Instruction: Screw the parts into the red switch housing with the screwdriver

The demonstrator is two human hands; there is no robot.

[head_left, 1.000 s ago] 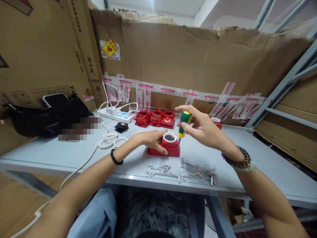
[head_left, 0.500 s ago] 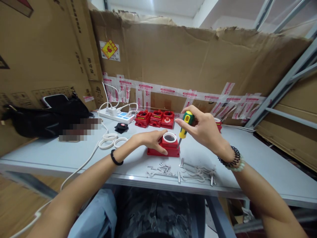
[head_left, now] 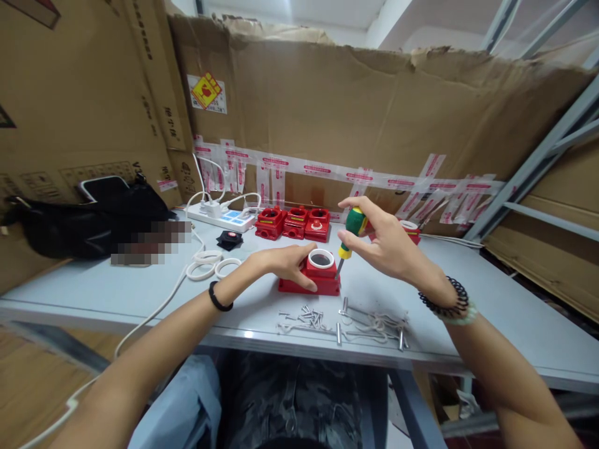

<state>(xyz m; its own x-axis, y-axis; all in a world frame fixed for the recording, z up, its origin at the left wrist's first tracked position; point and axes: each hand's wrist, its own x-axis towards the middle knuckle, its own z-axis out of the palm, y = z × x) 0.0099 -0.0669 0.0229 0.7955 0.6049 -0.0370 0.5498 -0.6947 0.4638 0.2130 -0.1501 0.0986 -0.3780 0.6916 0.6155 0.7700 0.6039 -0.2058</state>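
My left hand (head_left: pixel 292 265) grips a red housing (head_left: pixel 322 285) on the table, thumb along its front and fingers over the top. A white ring (head_left: pixel 321 259) surrounds the dark round opening on the housing's upper face. In my right hand (head_left: pixel 379 240) is a screwdriver (head_left: pixel 355 226) with a green and yellow handle, tilted, its tip at the right end of the housing. Whether a screw sits under the tip is too small to tell. Loose screws (head_left: pixel 312 317) lie in front of the housing, beside metal T-shaped bars (head_left: pixel 339 333) with white cord.
Several red housings (head_left: pixel 296 223) stand along the back, another (head_left: pixel 409 232) behind my right hand. A power strip (head_left: pixel 222 217), white rings (head_left: pixel 201 268) and a black packet (head_left: pixel 229 240) are to the left, near a black bag (head_left: pixel 93 218). Cardboard (head_left: pixel 327 112) walls the back.
My right hand has turned slightly on the screwdriver handle, the fingers and wrist shifting a little. The tip stays at the housing's right end. My left hand has not moved.
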